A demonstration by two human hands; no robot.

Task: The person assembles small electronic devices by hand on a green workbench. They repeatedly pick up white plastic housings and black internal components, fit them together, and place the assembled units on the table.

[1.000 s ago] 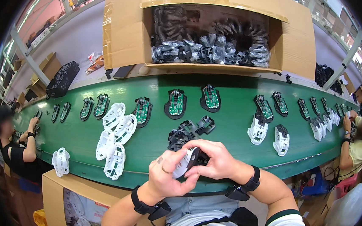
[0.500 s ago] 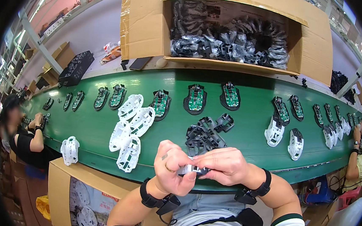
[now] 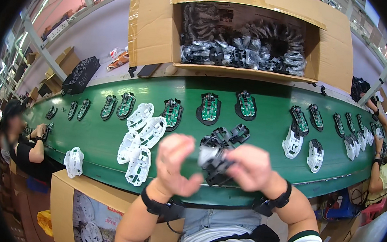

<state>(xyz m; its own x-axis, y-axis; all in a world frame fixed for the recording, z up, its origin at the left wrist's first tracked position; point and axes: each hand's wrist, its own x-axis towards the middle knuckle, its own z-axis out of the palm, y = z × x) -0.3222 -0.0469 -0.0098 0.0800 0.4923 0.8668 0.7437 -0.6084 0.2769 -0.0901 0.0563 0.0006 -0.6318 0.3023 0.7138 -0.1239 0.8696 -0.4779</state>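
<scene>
My left hand (image 3: 175,165) is raised over the belt's near edge, its thumb apart from the fingers and nothing between them. To its right, my right hand (image 3: 251,167) pinches a small black and whitish plastic part (image 3: 210,155), smeared by motion, so its shape is unclear. Just behind and partly under it lies a loose pile of black plastic parts (image 3: 222,136). White mouse-shaped shells (image 3: 152,131) lie overlapping left of my left hand. Beyond the pile, green circuit boards in dark bases (image 3: 209,109) stand apart on the belt.
An open cardboard box (image 3: 245,71) of bagged black parts stands behind the green belt (image 3: 265,135). A lone white shell (image 3: 74,161) is at the near left edge. White shells with black pieces (image 3: 315,155) lie right. Co-workers sit at both ends. Another box (image 3: 62,201) stands below.
My hands have come apart. The right carries the small part forward over the black pile, while the left has drawn away from it, thumb and fingers spreading. A co-worker's arm at right reaches outward.
</scene>
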